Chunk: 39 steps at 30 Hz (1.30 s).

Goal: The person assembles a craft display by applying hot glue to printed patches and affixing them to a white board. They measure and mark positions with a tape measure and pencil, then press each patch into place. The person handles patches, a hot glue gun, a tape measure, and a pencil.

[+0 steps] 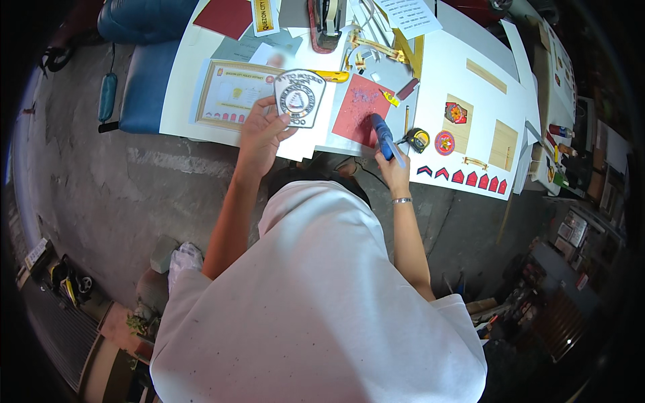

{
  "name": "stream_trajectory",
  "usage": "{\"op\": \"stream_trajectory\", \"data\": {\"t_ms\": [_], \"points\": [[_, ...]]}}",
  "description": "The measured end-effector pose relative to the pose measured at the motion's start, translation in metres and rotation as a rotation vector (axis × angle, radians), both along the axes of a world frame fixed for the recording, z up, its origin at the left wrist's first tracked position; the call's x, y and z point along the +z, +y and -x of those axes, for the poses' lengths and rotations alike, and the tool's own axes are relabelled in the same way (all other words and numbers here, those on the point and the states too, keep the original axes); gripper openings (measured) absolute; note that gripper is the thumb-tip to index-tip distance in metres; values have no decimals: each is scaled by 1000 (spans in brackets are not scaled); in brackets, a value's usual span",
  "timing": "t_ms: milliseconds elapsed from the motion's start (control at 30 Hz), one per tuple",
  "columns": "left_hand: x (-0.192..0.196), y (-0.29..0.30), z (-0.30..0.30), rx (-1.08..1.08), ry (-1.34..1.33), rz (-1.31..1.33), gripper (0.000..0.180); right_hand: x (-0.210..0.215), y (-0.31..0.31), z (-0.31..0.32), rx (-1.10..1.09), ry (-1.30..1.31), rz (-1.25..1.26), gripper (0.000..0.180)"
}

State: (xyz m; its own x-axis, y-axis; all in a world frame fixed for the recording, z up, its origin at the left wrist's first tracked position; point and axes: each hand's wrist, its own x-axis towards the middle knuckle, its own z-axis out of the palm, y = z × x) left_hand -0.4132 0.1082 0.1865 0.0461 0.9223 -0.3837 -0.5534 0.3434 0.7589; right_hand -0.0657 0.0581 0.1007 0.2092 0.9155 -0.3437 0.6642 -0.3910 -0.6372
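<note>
Between the thumb and fingers of my left hand (261, 138) is a white shield-shaped badge cutout (299, 99) with dark outlines and a round emblem, held upright over the table's near edge. My right hand (395, 166) is closed around a blue tool (382, 134) that looks like a glue gun, its dark tip pointing away from me. The tip is over a red square sheet (360, 107) covered with pale specks. Behind the badge lies a framed certificate (232, 93), partly hidden by my left hand.
A tape measure (418, 139) and a pencil (406, 119) lie right of the blue tool. Further right, a white board (494, 87) carries wood pieces and red badges. A tape dispenser (327, 27) and a yellow cutter (329, 76) lie beyond the badge. A blue chair (144, 80) stands left.
</note>
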Motion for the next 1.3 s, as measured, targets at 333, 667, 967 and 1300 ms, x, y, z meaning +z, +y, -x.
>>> {"op": "stream_trajectory", "data": {"t_ms": [333,667,967,1300], "points": [[27,-3,-47,-35,141,55,24,84,-7,-15,-266,640,-23,21],[75,-5,-51,-318,475,-76,46,188,-7,7,31,926,-135,39],[86,-15,-50,-362,506,-63,46,200,-2,35,64,797,-125,42],[86,-22,-53,-356,491,-63,45,199,-4,33,78,772,-127,39]]}}
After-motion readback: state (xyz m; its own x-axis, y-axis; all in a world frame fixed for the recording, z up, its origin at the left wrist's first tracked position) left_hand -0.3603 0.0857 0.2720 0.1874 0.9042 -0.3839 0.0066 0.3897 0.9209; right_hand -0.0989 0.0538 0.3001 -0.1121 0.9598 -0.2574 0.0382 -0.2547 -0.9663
